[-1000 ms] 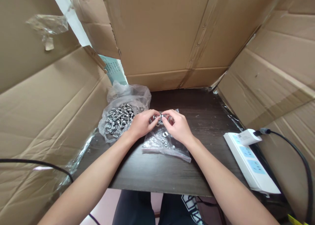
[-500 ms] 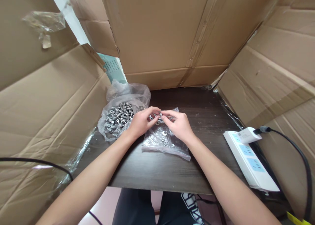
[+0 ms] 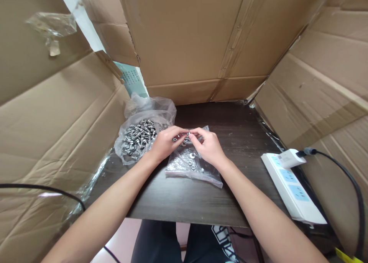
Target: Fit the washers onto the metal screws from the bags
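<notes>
My left hand (image 3: 168,142) and my right hand (image 3: 209,145) meet fingertip to fingertip above a clear zip bag (image 3: 179,165). Between them they pinch a small metal bolt (image 3: 188,134), partly covered by the fingers. Both hands are closed on it. Loose nuts and a flat washer (image 3: 192,155) lie on the zip bag, with more small metal pieces just under the fingertips. Left of my left hand, an open plastic bag holds a heap of bolts (image 3: 139,134).
A white power strip (image 3: 293,186) with a plugged-in adapter (image 3: 287,158) lies at the right of the dark table (image 3: 178,201). Cardboard walls (image 3: 189,40) enclose the back and both sides. A black cable (image 3: 43,187) runs along the left.
The fingers of both hands have shifted slightly around the bolt. The bags and loose parts stay where they were.
</notes>
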Demonstrator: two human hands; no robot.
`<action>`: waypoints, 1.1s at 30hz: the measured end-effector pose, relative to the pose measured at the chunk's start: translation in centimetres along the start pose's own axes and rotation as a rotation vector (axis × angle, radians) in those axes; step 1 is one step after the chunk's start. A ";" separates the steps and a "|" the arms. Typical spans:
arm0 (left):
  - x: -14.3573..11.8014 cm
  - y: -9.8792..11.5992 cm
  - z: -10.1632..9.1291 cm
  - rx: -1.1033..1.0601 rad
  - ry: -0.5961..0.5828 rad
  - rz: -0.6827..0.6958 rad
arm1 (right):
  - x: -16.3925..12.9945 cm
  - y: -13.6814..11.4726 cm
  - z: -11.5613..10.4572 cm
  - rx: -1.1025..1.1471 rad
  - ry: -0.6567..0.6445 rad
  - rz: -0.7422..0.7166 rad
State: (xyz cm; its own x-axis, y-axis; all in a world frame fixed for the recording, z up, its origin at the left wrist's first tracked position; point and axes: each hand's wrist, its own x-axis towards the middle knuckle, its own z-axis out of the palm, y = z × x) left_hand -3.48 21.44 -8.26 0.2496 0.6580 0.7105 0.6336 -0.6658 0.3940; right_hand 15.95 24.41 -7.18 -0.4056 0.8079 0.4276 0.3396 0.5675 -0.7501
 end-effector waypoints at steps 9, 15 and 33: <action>0.1 0.2 0.1 0.001 -0.005 0.037 | 0.1 0.1 -0.2 -0.117 -0.065 -0.048; 0.1 0.5 0.1 -0.025 -0.044 0.024 | 0.0 0.0 -0.3 -0.140 -0.085 0.045; 0.1 0.5 0.2 -0.010 -0.054 0.034 | 0.0 -0.3 -0.5 -0.161 -0.124 0.108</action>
State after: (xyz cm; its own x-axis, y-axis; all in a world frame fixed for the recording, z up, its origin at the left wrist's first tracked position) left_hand -2.95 21.24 -8.09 0.3103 0.6525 0.6914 0.6165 -0.6917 0.3761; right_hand 16.29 24.35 -6.73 -0.4574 0.8454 0.2759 0.5141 0.5046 -0.6936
